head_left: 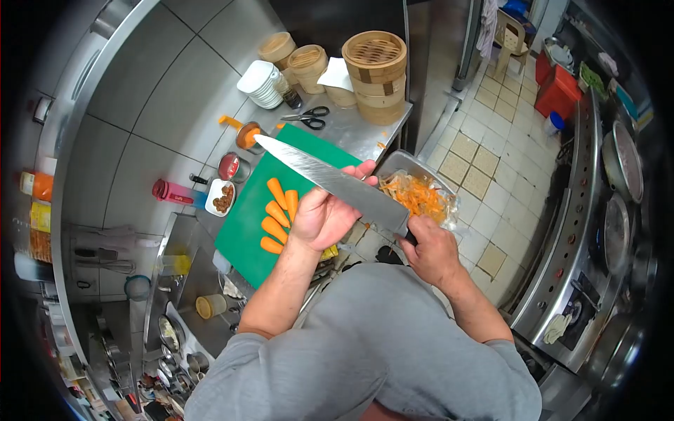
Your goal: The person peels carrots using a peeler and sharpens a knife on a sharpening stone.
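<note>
The knife [330, 178] has a broad, tapering steel blade with fine streaks along its face and a dark handle. It is in the air, slanting across the green board [246, 228], its tip towards the small cup of orange contents [248, 137] by the board's far edge. The board is a smooth, matte, straight-sided slab on the shiny metal tabletop [361, 140]. On it lie 5 smooth orange carrots [274, 229], blunt at 1 end and narrower at the other, fanned near the left hand [326, 214]. Beside the board, a rectangular container [401, 163] holds thin, tangled orange and pale shreds [420, 197] with clear, crinkled plastic around them.

Bare green surface runs along the board beyond the carrots. A strip of bare metal separates the board from the ribbed, woven-topped bamboo steamer [374, 78], and black-handled scissors [309, 116] lie near the board's far end. On the other side, a white dish of brown pieces [220, 198] sits just beside the edge. Past the container, tiled floor [484, 203] opens out.

The right hand [433, 251] is closed around the knife's handle. The left hand is partly open, palm upward, its fingers passing beneath the blade; whether they touch it, I cannot tell.
</note>
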`<state>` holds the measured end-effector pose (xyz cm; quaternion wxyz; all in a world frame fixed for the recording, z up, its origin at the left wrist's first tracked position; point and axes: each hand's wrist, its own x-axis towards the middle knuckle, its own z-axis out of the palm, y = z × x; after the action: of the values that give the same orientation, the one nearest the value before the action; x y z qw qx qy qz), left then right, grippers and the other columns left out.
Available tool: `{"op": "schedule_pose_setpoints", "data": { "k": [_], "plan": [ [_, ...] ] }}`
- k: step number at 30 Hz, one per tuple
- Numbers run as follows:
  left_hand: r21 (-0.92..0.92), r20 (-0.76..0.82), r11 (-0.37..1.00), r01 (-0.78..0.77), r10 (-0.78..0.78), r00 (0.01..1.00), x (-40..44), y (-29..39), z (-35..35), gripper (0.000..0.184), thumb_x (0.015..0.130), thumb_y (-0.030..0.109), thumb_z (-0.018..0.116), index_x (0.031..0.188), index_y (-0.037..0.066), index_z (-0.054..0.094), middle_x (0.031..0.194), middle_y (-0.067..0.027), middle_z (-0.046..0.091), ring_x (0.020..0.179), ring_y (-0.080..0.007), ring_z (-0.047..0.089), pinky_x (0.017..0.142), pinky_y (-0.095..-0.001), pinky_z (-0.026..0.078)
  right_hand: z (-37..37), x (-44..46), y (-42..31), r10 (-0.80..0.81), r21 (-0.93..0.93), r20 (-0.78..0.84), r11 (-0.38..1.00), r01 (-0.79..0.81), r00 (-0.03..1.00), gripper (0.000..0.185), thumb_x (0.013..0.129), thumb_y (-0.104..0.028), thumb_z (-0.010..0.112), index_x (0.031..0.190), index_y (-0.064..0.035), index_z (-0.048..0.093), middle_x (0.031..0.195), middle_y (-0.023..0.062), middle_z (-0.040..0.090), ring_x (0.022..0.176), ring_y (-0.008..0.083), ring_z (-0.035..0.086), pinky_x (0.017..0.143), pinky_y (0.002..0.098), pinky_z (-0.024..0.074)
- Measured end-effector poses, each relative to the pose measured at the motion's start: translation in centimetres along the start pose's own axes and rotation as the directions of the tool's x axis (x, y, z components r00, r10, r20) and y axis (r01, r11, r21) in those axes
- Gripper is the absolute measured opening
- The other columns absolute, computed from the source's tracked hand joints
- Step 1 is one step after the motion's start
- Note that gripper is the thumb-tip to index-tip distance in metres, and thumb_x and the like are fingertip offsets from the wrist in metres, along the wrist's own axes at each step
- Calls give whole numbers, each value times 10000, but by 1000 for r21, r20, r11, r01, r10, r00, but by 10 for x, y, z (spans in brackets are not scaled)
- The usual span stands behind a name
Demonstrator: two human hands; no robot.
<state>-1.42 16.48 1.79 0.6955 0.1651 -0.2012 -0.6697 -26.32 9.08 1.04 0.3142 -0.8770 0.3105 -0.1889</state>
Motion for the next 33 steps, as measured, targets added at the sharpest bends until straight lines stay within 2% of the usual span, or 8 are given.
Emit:
{"op": "schedule_pose_setpoints", "data": {
  "k": [5, 11, 18, 20, 22, 27, 30, 33],
  "plan": [
    [105, -51, 994, -12, 17, 999, -1, -3, -10, 426, 1098, 319, 480, 1453, 133, 622, 1648, -131, 427, 1455, -359, 466, 1236, -558, 328, 8, -13, 16, 5, -2, -119, 1000, -5, 993, 256, 875, -200, 745, 1039, -92, 580, 973, 139, 662, 893, 387, 691, 742, 512, 566],
    [50, -22, 998, -26, 27, 999, -5, 0, -19, 479, 1120, 373, 370, 1481, 158, 600, 1704, -113, 345, 1498, -381, 421, 1248, -611, 277, 0, -19, 17, 79, 39, 131, 996, -85, 988, 268, 924, -257, 721, 1125, -125, 602, 1061, 139, 678, 965, 383, 709, 794, 528, 580],
    [-50, -18, 999, -3, 2, 1000, -9, -5, -48, 433, 1082, 353, 470, 1434, 168, 642, 1683, -118, 379, 1484, -370, 432, 1244, -627, 280, 23, -18, 34, 59, 72, 131, 995, -69, 990, 317, 899, -226, 730, 1173, -134, 600, 1076, 134, 678, 1004, 385, 693, 817, 530, 567],
    [-65, -169, 998, -4, -8, 986, -10, -11, -42, 520, 1036, 401, 558, 1450, 87, 594, 1619, -162, 448, 1435, -375, 476, 1233, -605, 315, 33, -19, 41, 23, 111, 66, 993, -30, 998, 291, 877, -207, 735, 1128, -117, 618, 1041, 137, 676, 983, 385, 683, 797, 523, 554],
    [-37, -103, 997, 63, -66, 992, -11, -13, -40, 691, 1012, 463, 581, 1510, -10, 503, 1613, -138, 471, 1429, -341, 490, 1215, -542, 352, 32, -9, 47, 2, 113, 135, 993, -17, 991, 241, 872, -210, 737, 1060, -95, 636, 986, 146, 672, 961, 379, 683, 774, 509, 549],
    [-104, -249, 994, 43, -68, 966, -38, -27, -53, 667, 1036, 499, 543, 1508, 28, 512, 1593, -173, 474, 1376, -289, 549, 1154, -498, 433, 36, 7, 42, -30, 38, 133, 999, 25, 991, 201, 835, -150, 789, 909, -43, 636, 901, 201, 689, 845, 432, 668, 737, 511, 536],
    [141, -495, 987, 73, 6, 869, -67, -42, -104, 516, 1032, 402, 631, 1410, 54, 589, 1493, -148, 551, 1238, -246, 632, 1070, -443, 502, 48, 11, 57, 59, -32, 157, 998, -55, 986, 219, 842, -156, 794, 914, -30, 630, 897, 223, 681, 845, 453, 662, 736, 514, 529],
    [652, -757, 587, 479, 473, 450, -123, -38, -136, 637, 909, 327, 831, 1402, 54, 535, 1406, -172, 563, 1153, -244, 649, 1005, -414, 530, 55, 10, 89, 75, -7, 120, 997, -75, 990, 218, 871, -128, 777, 912, 3, 608, 863, 234, 660, 810, 456, 645, 728, 497, 517]
  ]
}}
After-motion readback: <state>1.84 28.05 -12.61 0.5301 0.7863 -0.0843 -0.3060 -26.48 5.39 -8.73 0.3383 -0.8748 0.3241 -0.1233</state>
